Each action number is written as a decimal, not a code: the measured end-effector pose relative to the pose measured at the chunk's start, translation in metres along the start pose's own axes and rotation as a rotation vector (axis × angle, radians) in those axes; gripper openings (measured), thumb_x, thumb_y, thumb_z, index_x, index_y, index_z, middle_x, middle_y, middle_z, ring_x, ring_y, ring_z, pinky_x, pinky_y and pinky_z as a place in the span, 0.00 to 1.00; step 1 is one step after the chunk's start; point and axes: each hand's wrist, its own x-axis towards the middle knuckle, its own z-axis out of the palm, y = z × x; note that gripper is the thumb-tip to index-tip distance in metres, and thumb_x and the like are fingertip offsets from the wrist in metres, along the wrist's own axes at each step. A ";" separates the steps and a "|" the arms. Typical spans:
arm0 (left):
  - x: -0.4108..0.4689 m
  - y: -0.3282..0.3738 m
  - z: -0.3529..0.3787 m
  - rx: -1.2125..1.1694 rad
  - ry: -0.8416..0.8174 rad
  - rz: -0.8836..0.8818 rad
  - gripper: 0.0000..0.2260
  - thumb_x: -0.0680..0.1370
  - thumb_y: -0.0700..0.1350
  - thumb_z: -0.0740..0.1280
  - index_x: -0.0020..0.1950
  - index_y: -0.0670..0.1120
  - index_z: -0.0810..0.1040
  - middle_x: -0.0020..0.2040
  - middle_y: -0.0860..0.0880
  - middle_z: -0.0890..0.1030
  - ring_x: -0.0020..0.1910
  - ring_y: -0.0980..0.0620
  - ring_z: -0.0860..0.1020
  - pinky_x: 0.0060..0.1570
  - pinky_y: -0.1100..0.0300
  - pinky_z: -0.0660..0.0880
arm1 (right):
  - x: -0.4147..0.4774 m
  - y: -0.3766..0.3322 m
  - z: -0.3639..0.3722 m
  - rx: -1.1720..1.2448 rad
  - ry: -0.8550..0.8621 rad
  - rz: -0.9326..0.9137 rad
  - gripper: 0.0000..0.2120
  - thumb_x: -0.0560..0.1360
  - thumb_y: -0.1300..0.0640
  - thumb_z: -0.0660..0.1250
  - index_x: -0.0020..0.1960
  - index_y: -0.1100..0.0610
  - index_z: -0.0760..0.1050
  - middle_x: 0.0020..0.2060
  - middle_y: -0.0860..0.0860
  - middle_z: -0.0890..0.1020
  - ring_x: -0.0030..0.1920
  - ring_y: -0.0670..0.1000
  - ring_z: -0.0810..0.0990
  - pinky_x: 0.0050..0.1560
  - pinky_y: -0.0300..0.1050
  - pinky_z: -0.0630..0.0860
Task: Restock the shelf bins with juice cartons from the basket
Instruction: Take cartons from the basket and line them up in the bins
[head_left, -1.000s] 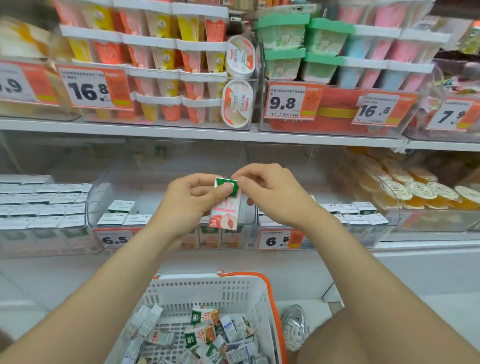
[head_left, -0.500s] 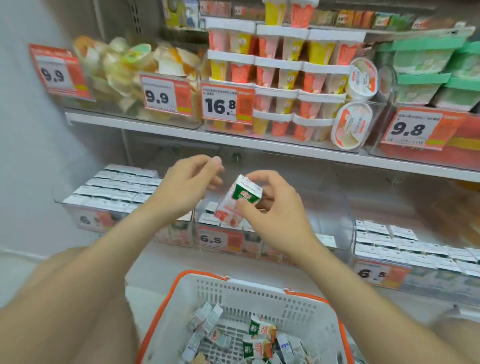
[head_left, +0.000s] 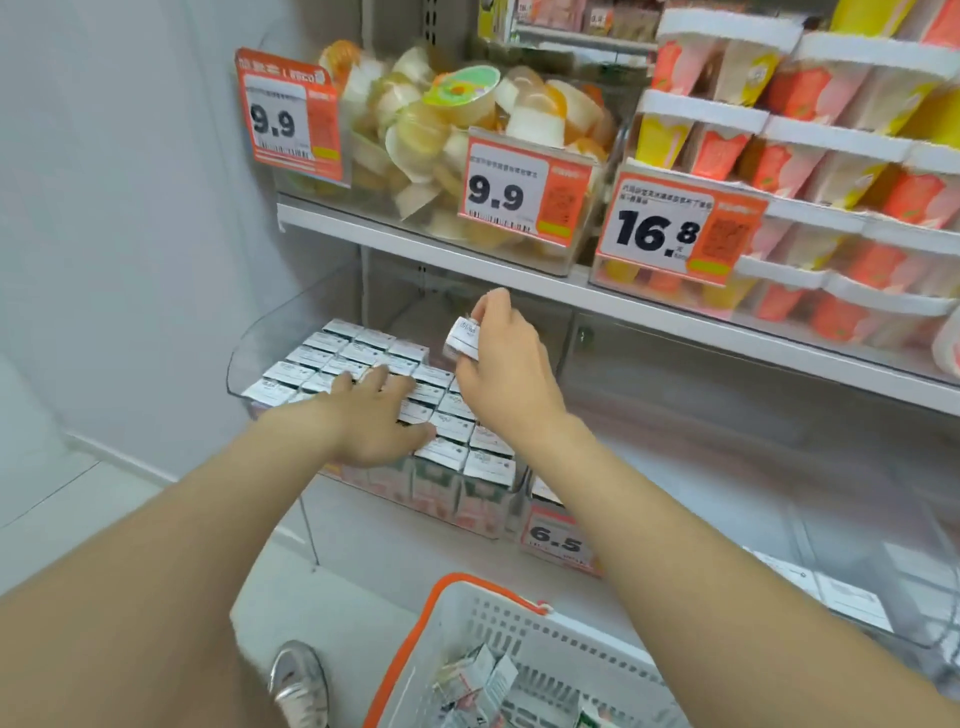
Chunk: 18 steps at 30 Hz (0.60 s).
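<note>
A clear shelf bin (head_left: 249, 348) on the lower left holds several rows of upright juice cartons (head_left: 337, 353) with white tops. My left hand (head_left: 374, 415) lies flat on those carton tops, fingers spread. My right hand (head_left: 506, 374) pinches one small juice carton (head_left: 464, 335) just above the bin's right rear part, white top facing me. At the bottom stands a white basket (head_left: 493, 618) with an orange rim, with several loose cartons (head_left: 478, 686) in it.
The shelf above carries bins of jelly cups (head_left: 457, 109) and stacked dessert cups (head_left: 810, 156) behind orange price tags. Another clear bin (head_left: 831, 582) with a few cartons sits at the lower right. A grey wall closes the left side. My shoe (head_left: 298, 680) is by the basket.
The view swung left to the left bin. My left hand let go of the carton and dropped onto the carton tops. My right hand carried the carton over that bin.
</note>
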 end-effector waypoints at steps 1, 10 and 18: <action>-0.002 0.002 -0.001 0.006 -0.005 0.006 0.39 0.81 0.71 0.53 0.86 0.56 0.44 0.86 0.50 0.42 0.83 0.34 0.42 0.80 0.37 0.51 | 0.012 0.001 0.007 -0.019 -0.040 0.055 0.16 0.79 0.62 0.68 0.62 0.58 0.66 0.54 0.59 0.78 0.52 0.65 0.79 0.45 0.50 0.70; -0.003 0.009 0.001 0.071 -0.038 -0.008 0.36 0.83 0.68 0.49 0.85 0.54 0.40 0.85 0.47 0.37 0.83 0.33 0.38 0.79 0.34 0.49 | 0.073 0.022 0.057 -0.067 -0.554 0.262 0.19 0.83 0.54 0.63 0.71 0.62 0.69 0.65 0.59 0.76 0.62 0.59 0.76 0.53 0.45 0.71; -0.004 0.016 -0.003 0.052 -0.068 -0.032 0.35 0.84 0.66 0.50 0.85 0.53 0.41 0.85 0.48 0.38 0.82 0.33 0.38 0.78 0.31 0.52 | 0.070 0.014 0.046 -0.170 -0.616 0.220 0.26 0.84 0.52 0.58 0.79 0.62 0.64 0.74 0.61 0.72 0.71 0.61 0.74 0.67 0.50 0.74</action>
